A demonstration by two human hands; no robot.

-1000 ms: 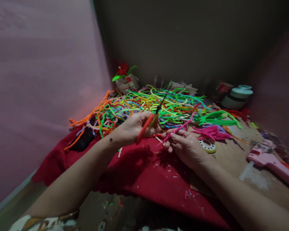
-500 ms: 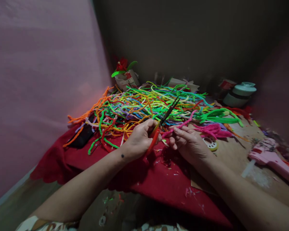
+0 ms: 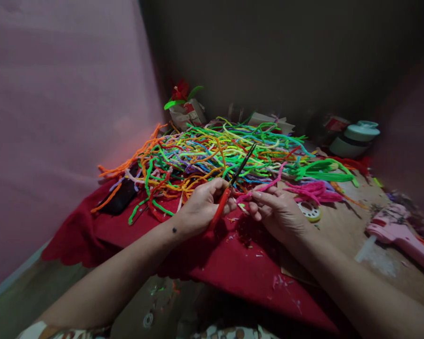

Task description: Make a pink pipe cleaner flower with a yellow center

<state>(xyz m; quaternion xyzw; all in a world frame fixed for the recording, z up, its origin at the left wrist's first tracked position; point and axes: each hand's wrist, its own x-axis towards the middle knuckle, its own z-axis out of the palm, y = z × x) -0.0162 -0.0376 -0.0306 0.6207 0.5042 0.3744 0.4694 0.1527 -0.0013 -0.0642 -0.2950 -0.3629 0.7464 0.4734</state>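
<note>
Left hand [image 3: 203,207] clamped on scissors [image 3: 229,188]; right hand [image 3: 279,214] pinching pink pipe cleaner [image 3: 265,186] beside blades.

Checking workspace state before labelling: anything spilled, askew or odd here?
Small white and pink clippings are strewn over the red cloth near the hands. The red-handled scissors in the left hand sit by the pink pipe cleaner pinched in the right hand. Nothing looks damaged.

One scissors [image 3: 233,181], one tape roll [image 3: 311,211]
</note>
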